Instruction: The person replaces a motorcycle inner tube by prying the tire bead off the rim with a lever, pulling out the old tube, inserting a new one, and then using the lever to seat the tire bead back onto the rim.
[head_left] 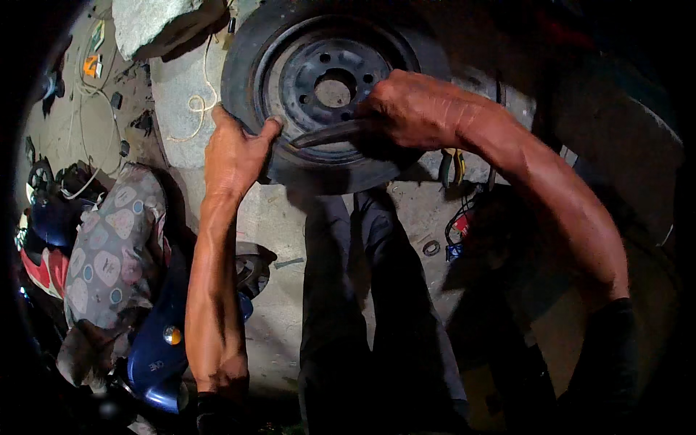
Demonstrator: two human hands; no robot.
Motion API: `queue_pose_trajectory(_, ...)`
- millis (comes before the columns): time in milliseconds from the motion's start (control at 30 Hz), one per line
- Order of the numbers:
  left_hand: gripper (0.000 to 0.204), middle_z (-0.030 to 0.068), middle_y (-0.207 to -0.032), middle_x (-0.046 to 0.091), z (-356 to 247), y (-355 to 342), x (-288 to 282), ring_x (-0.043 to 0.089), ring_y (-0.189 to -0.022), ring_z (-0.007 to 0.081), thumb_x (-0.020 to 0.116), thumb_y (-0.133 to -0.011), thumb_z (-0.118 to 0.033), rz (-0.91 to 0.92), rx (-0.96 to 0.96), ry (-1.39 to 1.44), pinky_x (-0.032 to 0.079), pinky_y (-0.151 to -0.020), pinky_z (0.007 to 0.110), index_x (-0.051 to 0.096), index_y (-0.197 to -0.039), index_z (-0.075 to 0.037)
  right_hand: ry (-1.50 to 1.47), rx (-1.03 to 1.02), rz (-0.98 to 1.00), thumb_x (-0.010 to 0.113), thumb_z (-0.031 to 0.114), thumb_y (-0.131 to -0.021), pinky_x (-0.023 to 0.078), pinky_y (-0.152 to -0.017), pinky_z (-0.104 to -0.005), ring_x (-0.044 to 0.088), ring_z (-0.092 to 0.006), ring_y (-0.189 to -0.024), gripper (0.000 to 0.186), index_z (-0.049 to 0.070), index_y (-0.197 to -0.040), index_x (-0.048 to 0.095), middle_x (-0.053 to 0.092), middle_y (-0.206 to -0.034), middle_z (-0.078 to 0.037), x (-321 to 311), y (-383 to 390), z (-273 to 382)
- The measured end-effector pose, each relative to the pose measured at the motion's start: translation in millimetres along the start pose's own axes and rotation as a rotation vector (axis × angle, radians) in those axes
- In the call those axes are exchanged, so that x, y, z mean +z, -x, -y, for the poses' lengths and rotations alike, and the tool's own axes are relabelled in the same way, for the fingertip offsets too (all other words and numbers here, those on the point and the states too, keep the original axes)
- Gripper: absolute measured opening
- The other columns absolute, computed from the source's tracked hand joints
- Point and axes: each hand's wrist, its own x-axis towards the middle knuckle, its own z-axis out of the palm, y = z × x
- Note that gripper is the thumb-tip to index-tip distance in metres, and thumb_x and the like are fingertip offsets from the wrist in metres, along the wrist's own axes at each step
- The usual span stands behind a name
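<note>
A black tire (241, 65) with a dark steel wheel (313, 69) inside it lies flat at the far middle. My left hand (233, 156) grips the tire's near-left edge, its thumb reaching over the sidewall towards the rim; most of the fingers are tucked from sight. Closed in a fist, my right hand (420, 110) is above the wheel's right side. It holds a dark flat bar that looks like a tire lever (326, 135). The lever's tip points left, over the near part of the rim; whether it touches the tire I cannot tell.
A large pale stone (163, 29) stands at the far left, near a loose cord (206, 80). Yellow-black pliers (451, 168) lie right of the tire. Patterned cloth (116, 246) covers part of a blue vehicle body (156, 362) on the left. A bolt (290, 262) is on the floor.
</note>
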Motion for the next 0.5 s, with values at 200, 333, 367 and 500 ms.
queue_pose_trajectory(200,0.085,0.0336,-0.097,0.069,-5.5,6.0,-4.2,0.069,-0.094,0.0475,0.076,-0.081,-0.042,-0.001,0.023,0.008,0.054,-0.088,0.046,0.038,-0.128,0.017,0.033,-0.024,0.121,0.06,0.002,-0.089,0.055,-0.077,-0.0427,0.072,-0.0339,-0.087,0.029,0.003,-0.115,0.072,0.074,-0.096,-0.02,-32.8,-20.8,-3.3)
queue_pose_trajectory(333,0.083,0.0335,-0.096,0.069,-7.1,8.6,9.0,0.069,-0.096,0.0472,0.076,-0.081,-0.04,-0.046,-0.009,0.011,0.052,-0.09,0.045,0.038,-0.128,0.016,-0.08,0.013,0.216,0.06,0.006,-0.093,0.055,-0.077,-0.0404,0.072,-0.0294,-0.088,0.027,0.003,-0.117,0.072,0.075,-0.098,-0.017,-27.8,-30.3,-11.6)
queue_pose_trajectory(367,0.082,0.034,-0.096,0.069,-10.0,6.3,15.8,0.069,-0.097,0.0472,0.076,-0.081,-0.04,0.021,-0.028,0.105,0.052,-0.091,0.045,0.037,-0.129,0.016,-0.015,0.023,0.211,0.061,0.007,-0.093,0.055,-0.077,-0.0377,0.072,-0.0269,-0.087,0.026,0.005,-0.116,0.073,0.075,-0.098,-0.015,-28.7,-23.3,-13.3)
queue_pose_trajectory(500,0.082,0.0362,-0.1,0.067,-10.2,4.2,18.8,0.067,-0.102,0.0481,0.077,-0.082,-0.039,0.091,-0.061,0.179,0.05,-0.094,0.045,0.036,-0.129,0.015,-0.007,0.08,0.253,0.06,0.006,-0.093,0.055,-0.077,-0.0359,0.071,-0.025,-0.086,0.026,0.003,-0.116,0.072,0.074,-0.097,-0.014,-26.7,-20.2,0.6)
